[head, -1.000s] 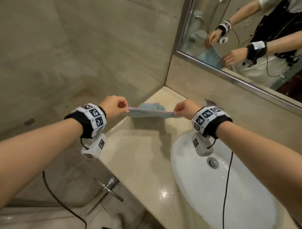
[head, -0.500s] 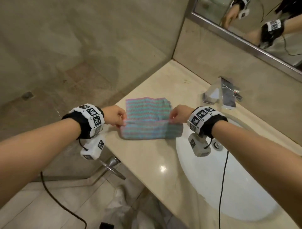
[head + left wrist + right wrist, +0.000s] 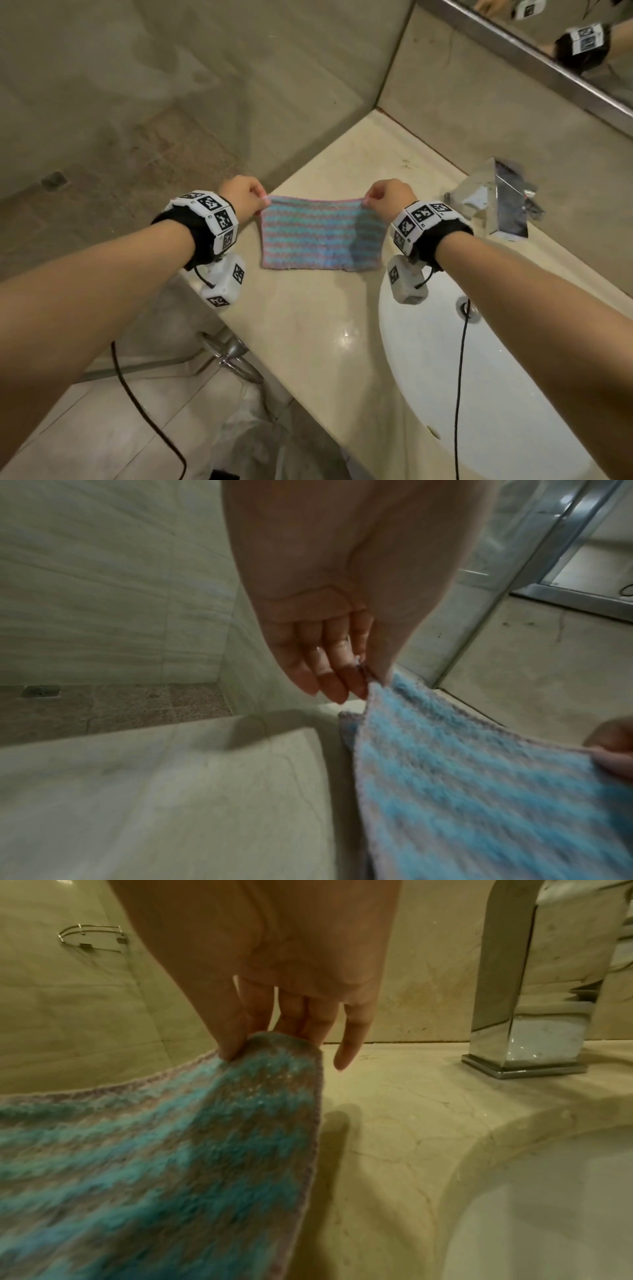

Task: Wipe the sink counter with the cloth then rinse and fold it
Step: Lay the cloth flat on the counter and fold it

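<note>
Over the beige worktop, beside the sink: striped cloth pinched at its far corners by left hand and right hand, near edge resting down. Soft, limp, probably damp; best gripped by corners.

Beige marble-look walls meet at a corner behind a glossy cream tabletop, with a steel-framed mirror up right, a speckled brown shower floor left, pale floor tiles below and a chrome tap.
</note>
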